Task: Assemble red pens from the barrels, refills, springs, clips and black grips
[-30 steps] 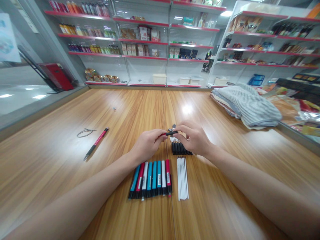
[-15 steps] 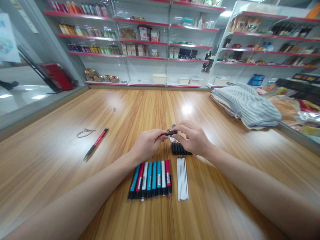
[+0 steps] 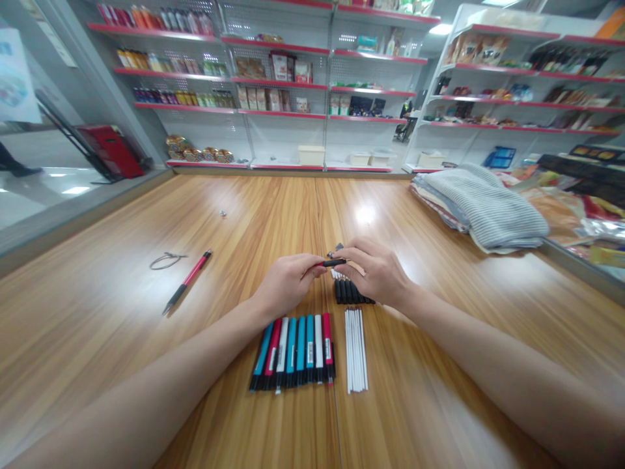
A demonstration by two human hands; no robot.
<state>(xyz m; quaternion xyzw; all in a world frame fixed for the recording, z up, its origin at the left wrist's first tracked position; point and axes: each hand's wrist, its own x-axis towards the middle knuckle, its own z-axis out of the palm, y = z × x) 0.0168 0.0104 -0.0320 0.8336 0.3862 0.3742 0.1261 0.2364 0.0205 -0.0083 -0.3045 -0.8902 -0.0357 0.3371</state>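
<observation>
Between my two hands a red pen with a black grip (image 3: 334, 263) lies level above the table. My left hand (image 3: 286, 281) is closed on its red barrel. The fingertips of my right hand (image 3: 374, 270) pinch its black end, and the tip is partly hidden there. Below lies a row of red, white and blue pen barrels (image 3: 297, 352). Beside them are several thin white refills (image 3: 356, 350). Several black grips (image 3: 346, 291) sit under my right hand, which partly covers them. Small metal parts (image 3: 336, 249) show just behind my fingers.
To the left lie a red and black pen (image 3: 188, 281) and a thin looped cord (image 3: 167, 260). A small shiny piece (image 3: 223, 213) rests farther back. Folded striped cloths (image 3: 483, 202) are stacked at the right, beside packaged goods. Stocked shelves (image 3: 278, 81) stand behind the table.
Both hands keep nearly the same place and hold on the pen; my right fingers have shifted only slightly. At the far left, a person's foot has moved to the right.
</observation>
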